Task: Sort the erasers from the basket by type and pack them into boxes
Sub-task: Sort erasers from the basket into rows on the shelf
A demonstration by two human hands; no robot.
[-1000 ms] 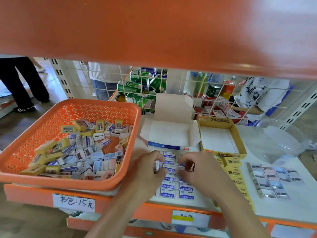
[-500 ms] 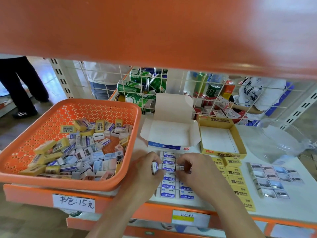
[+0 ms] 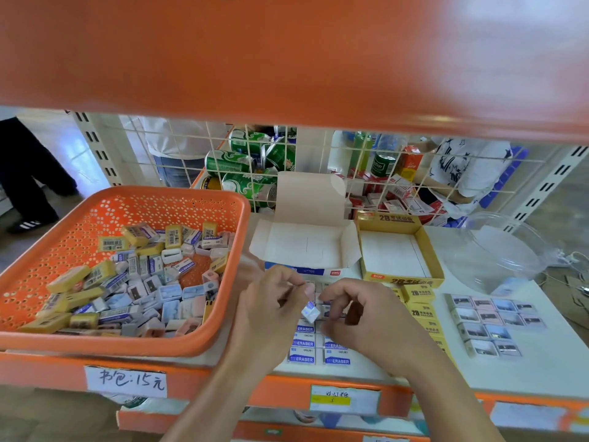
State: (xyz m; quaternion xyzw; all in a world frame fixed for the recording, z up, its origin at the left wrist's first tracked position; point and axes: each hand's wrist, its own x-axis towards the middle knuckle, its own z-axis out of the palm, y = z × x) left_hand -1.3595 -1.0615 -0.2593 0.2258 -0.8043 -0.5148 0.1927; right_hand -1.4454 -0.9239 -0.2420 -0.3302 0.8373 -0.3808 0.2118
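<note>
Upper orange shelf (image 3: 287, 52) is filling the top half of the view, blurred. My hands are covering the far end of the blue-and-white ERASER rows (image 3: 318, 352) lying flat on the white shelf board (image 3: 541, 371).

Left hand (image 3: 271, 317) is curling and pinching a small white eraser (image 3: 310, 312) at the thumb tip. It's tilted, just above the rows, and the contact is motion-blurred. Right hand (image 3: 369, 320) is curling just beside it, fingertips near the eraser. A dark patch is sitting inside the curl, so I cannot tell whether that hand is gripping anything.

Perforated plastic orange basket (image 3: 127, 205) is sitting on the left, holding mixed loose erasers (image 3: 143, 282): yellow blocks, white sleeved ones, pastel cases, print too small to read. White carton (image 3: 306, 247) is standing open behind my hands, flaps out, with nothing showing inside. Yellow box (image 3: 401, 277) is sitting beside it, showing a white floor. Yellow-sleeved erasers (image 3: 420, 311) are running in a column, partly behind my right wrist. Pastel cases (image 3: 490, 323) are lying in a grid to the right. A clear plastic tub (image 3: 500, 253) is lying behind them, its outline hard to trace.
</note>
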